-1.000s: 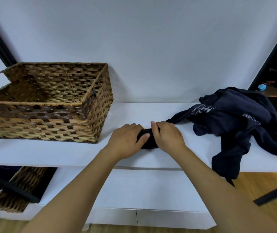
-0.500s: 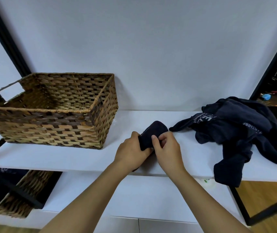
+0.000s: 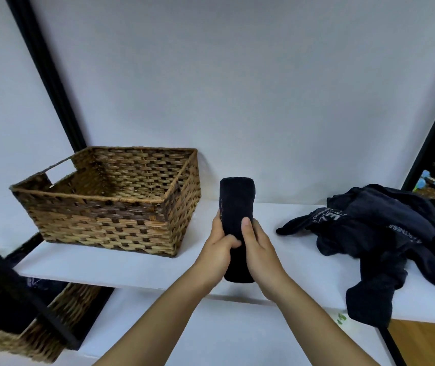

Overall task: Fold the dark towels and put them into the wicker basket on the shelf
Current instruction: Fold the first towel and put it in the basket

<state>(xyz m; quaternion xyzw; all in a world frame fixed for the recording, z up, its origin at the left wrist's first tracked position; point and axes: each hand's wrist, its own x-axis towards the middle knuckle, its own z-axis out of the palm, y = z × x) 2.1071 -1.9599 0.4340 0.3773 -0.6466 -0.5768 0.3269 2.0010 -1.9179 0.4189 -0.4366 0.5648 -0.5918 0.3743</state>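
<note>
A dark towel rolled into a tight bundle (image 3: 237,200) stands upright above the white shelf (image 3: 131,265). My left hand (image 3: 217,250) grips its left side and my right hand (image 3: 260,249) grips its right side, thumb laid on the front. The wicker basket (image 3: 110,204) sits on the shelf to the left of my hands, with nothing visible inside. A heap of unfolded dark towels (image 3: 385,233) lies on the shelf at the right, one end hanging over the front edge.
A second wicker basket (image 3: 34,331) sits on a lower level at bottom left, behind a black frame bar (image 3: 20,294). A lower white shelf (image 3: 224,331) runs beneath my arms. Black uprights frame both sides.
Both hands have lifted the rolled towel off the shelf and turned it upright. The view has tilted upward, so the basket and towel heap appear lower.
</note>
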